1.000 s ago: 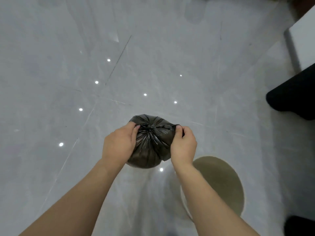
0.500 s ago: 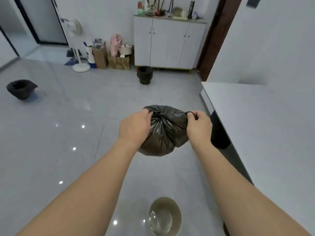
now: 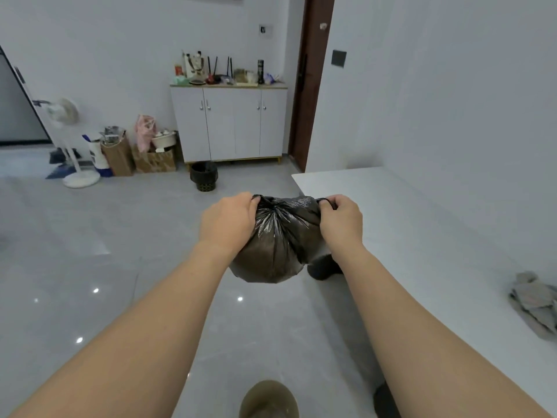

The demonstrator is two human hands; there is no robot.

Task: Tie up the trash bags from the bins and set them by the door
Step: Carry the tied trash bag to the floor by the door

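1. Holding: our left hand (image 3: 227, 221) and right hand (image 3: 340, 220) are each closed on a pulled end of the black trash bag (image 3: 275, 239), which hangs in the air between them, above the floor (image 3: 90, 236).
2. Handling: the bag looks light, soft and slack; we judge the gathered neck and its two ends the surest hold, since the film looks slippery.
3. Material: thin glossy plastic, pleated at the neck, rounded below.
4. Nearby: a lined black bin (image 3: 203, 175) by the white cabinet (image 3: 230, 123); a brown door (image 3: 310, 82); a white table (image 3: 422, 224).
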